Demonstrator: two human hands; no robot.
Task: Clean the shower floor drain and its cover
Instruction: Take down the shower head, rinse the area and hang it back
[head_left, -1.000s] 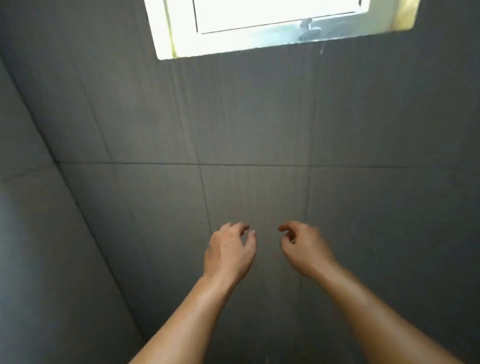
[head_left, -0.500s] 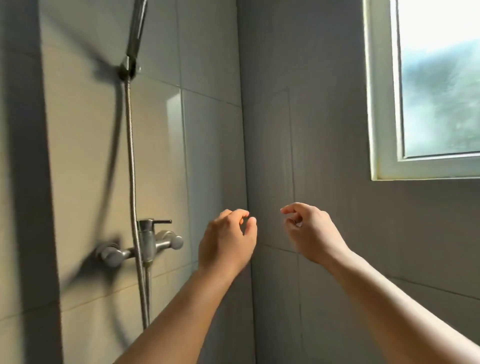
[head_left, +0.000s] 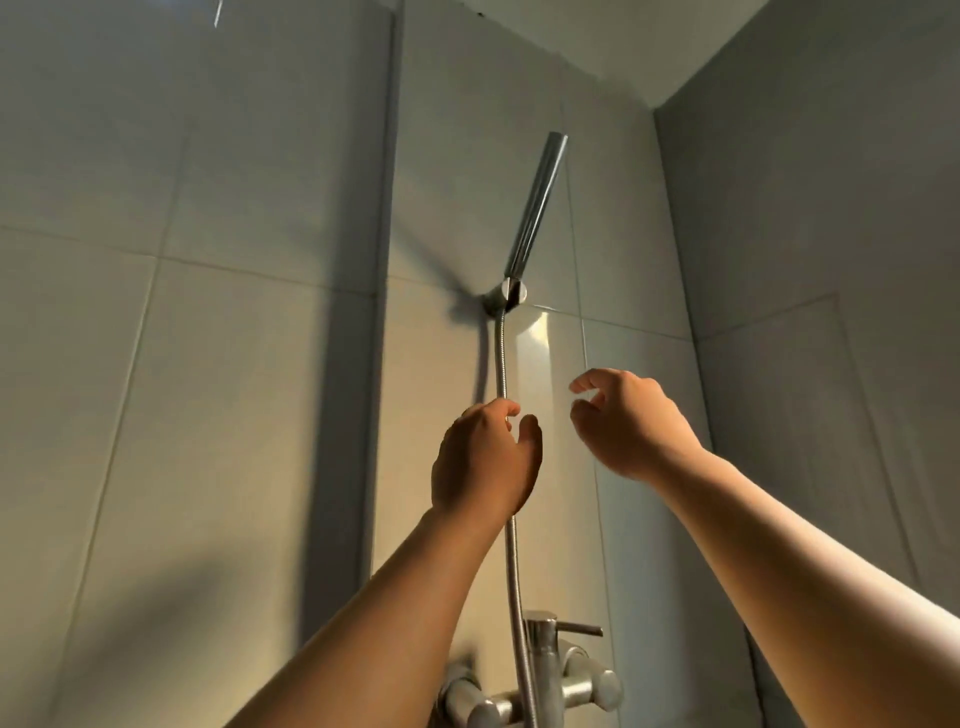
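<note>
The floor drain and its cover are out of view; I am looking up at the shower wall. A slim chrome hand shower sits tilted in its wall bracket. Its metal hose hangs straight down and passes behind my left hand. That hand is raised in front of the hose with fingers curled and apart, holding nothing. My right hand is raised to the right of the hose, below the bracket, fingers loosely curled and apart, empty.
A chrome mixer tap with a lever handle is mounted low on the wall, under my arms. Grey tiled walls meet in a corner at the right. A wall edge runs vertically left of the shower.
The view has swung left and upward from the window wall to the shower wall. Both hands have risen toward the hose and bracket, still empty.
</note>
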